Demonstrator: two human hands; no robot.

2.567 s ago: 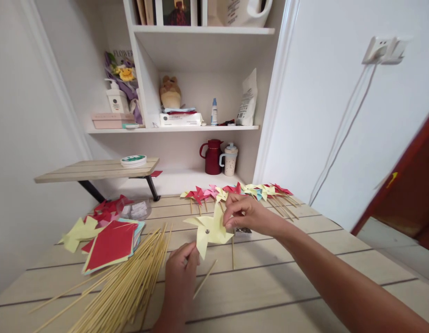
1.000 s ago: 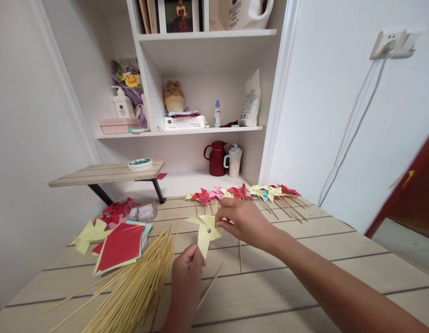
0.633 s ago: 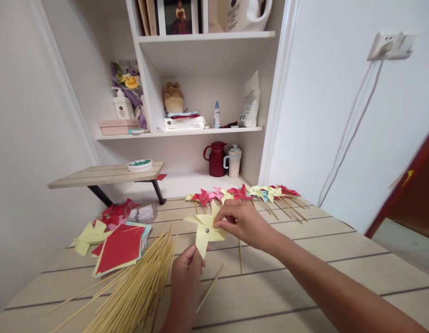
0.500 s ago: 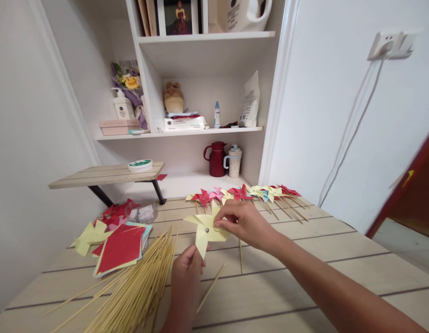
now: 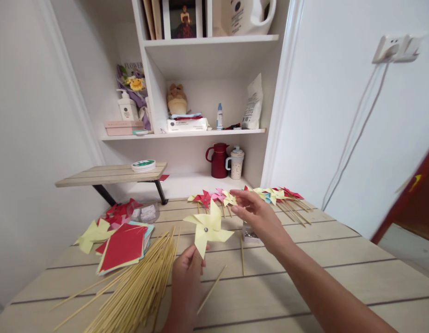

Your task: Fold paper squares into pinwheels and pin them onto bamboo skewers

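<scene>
A pale yellow paper pinwheel (image 5: 211,230) with a metal pin at its centre faces me. My left hand (image 5: 188,268) is closed beneath it, holding it from below; whatever stick is inside the fist is hidden. To the right of the pinwheel, my right hand (image 5: 258,217) is raised with fingers apart and nothing in them. Below that hand stands a small clear box (image 5: 251,232) of metal bits, partly covered by it. One loose stick (image 5: 211,289) lies right of my left wrist, another (image 5: 242,256) upright in view beyond it.
A bundle of thin sticks (image 5: 138,282) lies at left, beside stacked coloured paper squares (image 5: 123,247) and a loose yellow pinwheel shape (image 5: 93,235). A row of pinwheels on sticks (image 5: 204,198) lines the table's back edge. A small raised shelf (image 5: 110,175) stands back left.
My right hand has let go of the yellow pinwheel's blade and moved right, its fingers spreading. The clear box has come into view. My left hand still holds the pinwheel.
</scene>
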